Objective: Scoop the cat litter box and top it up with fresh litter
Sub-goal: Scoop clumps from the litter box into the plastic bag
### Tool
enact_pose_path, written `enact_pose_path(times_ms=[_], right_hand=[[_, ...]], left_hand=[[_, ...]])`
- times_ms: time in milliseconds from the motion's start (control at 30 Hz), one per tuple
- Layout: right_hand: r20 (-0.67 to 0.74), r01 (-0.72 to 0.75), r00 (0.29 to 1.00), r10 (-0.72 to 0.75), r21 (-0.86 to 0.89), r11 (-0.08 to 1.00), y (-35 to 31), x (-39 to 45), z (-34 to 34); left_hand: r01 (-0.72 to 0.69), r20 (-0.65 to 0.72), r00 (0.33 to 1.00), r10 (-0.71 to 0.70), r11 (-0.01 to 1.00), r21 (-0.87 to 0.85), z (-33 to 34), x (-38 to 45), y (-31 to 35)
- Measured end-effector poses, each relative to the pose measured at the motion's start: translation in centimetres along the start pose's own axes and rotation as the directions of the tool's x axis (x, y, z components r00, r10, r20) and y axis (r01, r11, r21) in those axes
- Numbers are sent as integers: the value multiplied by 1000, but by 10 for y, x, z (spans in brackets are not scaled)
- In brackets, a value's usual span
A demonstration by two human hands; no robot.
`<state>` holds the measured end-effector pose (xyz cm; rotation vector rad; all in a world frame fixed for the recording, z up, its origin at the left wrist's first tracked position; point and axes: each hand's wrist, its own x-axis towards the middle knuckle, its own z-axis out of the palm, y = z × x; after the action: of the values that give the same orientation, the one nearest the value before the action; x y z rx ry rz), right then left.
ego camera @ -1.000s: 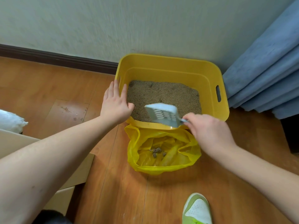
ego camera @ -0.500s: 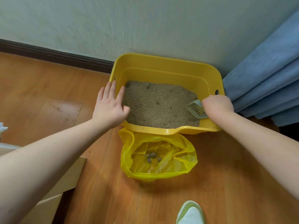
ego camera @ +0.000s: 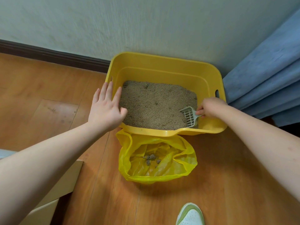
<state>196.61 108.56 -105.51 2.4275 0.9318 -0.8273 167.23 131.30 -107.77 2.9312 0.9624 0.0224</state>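
the right hand (ego camera: 211,107) pinches the handle of the pale slotted scoop (ego camera: 189,116), whose blade sits tip-down in the litter (ego camera: 155,104) at the near right corner of the yellow litter box (ego camera: 162,62). the left hand (ego camera: 106,109) lies flat, fingers straight, on the box's left rim, bracing it.

the step in hand looks like another sifting pass. to do it well, the blade should probably go in shallow, ahead of the grip, then sweep across toward the bracing hand, staying low enough to get under any clumps. a gentle shake over the box, before lifting clear, would let clean grains fall through the slots.

the yellow bag (ego camera: 188,159) lies open on the floor just nearer than the grip, beside the box's front lip, with a few clumps (ego camera: 151,158) already inside. carrying the scoop level over that lip should keep spills off the wooden floor (ego camera: 227,176). no fresh litter supply is in view.
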Motion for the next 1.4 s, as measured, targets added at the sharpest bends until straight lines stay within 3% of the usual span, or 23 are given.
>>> enact_pose_path(times_ms=[600,867,1133,1400], right_hand=[[-14,210,976,-216,313,926,-13,38,37],[-44,233,972,-229,216,948,-53,51,44],[-29,323,941,-338,383,866,-81,46,44],[-79,305,946,-314,536,787,-58,33,35]], left_hand=[[-28,4,1000,28,998,-52,-4,-1,2],[-25,10,1000,26,998,-52,-4,0,2],[-21,10,1000,22,998,-54,-4,0,2],[-17,8,1000,17,998,-60,-4,0,2]])
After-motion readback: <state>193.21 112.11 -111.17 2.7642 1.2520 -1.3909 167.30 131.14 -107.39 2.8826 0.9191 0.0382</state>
